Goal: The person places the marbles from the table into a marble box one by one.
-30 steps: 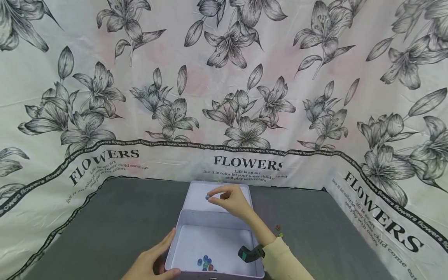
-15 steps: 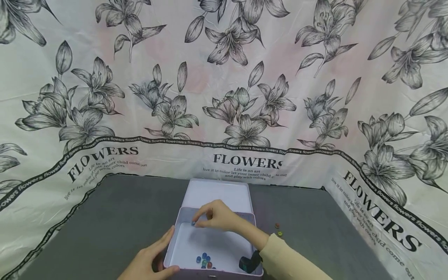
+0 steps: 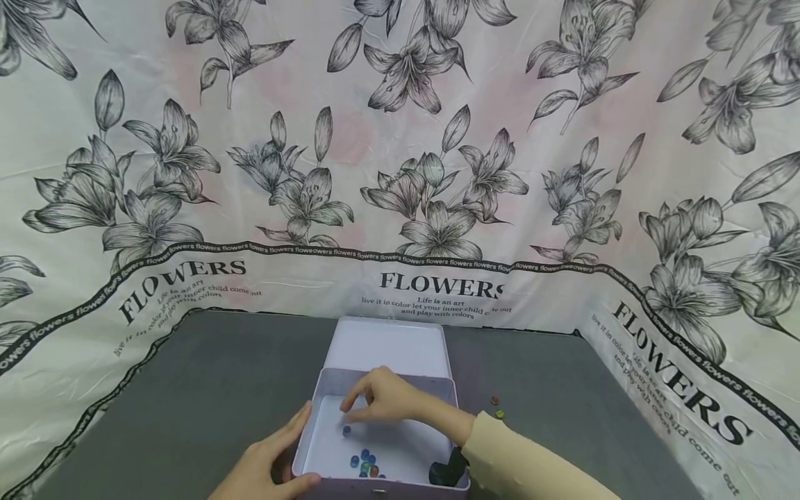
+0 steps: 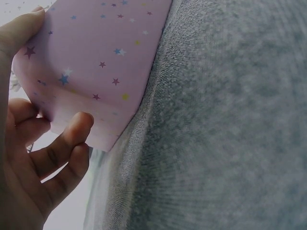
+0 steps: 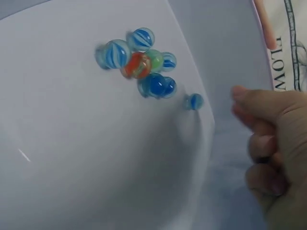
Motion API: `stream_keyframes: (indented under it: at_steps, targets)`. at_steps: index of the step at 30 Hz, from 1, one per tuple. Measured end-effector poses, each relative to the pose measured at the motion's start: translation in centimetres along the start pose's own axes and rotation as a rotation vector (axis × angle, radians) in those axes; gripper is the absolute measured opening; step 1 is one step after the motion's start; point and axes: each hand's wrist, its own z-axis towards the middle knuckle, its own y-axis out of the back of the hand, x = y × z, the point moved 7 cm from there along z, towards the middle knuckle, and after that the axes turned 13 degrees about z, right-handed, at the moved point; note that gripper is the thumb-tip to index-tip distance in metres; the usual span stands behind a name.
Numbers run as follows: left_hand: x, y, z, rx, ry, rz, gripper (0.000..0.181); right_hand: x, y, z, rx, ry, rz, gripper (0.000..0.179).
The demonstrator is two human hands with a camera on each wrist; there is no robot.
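Note:
A lilac lidded box (image 3: 400,448) stands before me, its lid (image 3: 387,347) lying back behind it. My left hand (image 3: 269,455) holds the box at its near left corner, thumb at the front and fingers along the side. In the left wrist view its star-printed outer wall (image 4: 96,57) shows. Inside, my right hand (image 3: 387,397) hovers over the floor with thumb and forefinger slightly apart and nothing between them. Just below those fingertips sits a blue-striped glass marble (image 5: 194,101). Several more marbles cluster nearer the front, among them a red one (image 5: 136,65) and a green one (image 5: 154,60).
On the grey tabletop (image 3: 250,382) right of the box lie a brownish-red marble (image 3: 494,400) and a yellow-green one (image 3: 499,414). A flower-printed cloth (image 3: 300,278) hangs behind the table and along both sides. The box walls stand around the right hand.
My right hand has come from over the lid down into the box with a blue marble and let it go; that marble now lies on the box floor. The left hand stays at the corner.

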Motion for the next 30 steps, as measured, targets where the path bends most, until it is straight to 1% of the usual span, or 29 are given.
stream_keyframes:
  at_steps: [3,7,10,12,15,20,23,26,30]
  targets:
    - [0.0,0.0,0.0,-0.001,0.0,0.006,0.096,0.9,1.1,0.0,-0.045,0.013,0.032,0.015]
    - [-0.1,-0.2,0.1,-0.008,-0.002,0.005,0.097,2.2,3.5,-0.4,-0.139,0.019,0.075,0.018]
    - [-0.1,-0.4,0.0,-0.009,0.013,-0.001,0.099,3.0,5.6,-1.4,-0.225,0.016,0.132,0.019]
    - [-0.1,-0.4,0.1,-0.01,0.011,-0.001,0.099,3.3,6.8,-2.4,-0.28,0.01,0.166,0.018]
    - [-0.1,-0.3,0.0,-0.017,0.0,0.004,0.099,3.6,8.4,-4.3,-0.339,0.017,0.19,0.017]
    - [0.0,0.0,0.0,-0.039,-0.022,0.021,0.099,3.1,10.6,-8.2,-0.445,0.035,0.16,0.017]
    - [0.0,0.0,0.0,-0.04,-0.029,0.028,0.099,2.2,11.9,-11.0,-0.527,0.008,0.136,0.017]
    - [0.0,0.0,0.0,-0.031,-0.018,0.03,0.099,1.0,12.9,-13.7,-0.593,-0.042,0.126,0.018]
    - [0.0,0.2,0.1,-0.04,0.009,0.087,0.099,-0.9,14.0,-17.0,-0.657,-0.111,0.135,0.021]
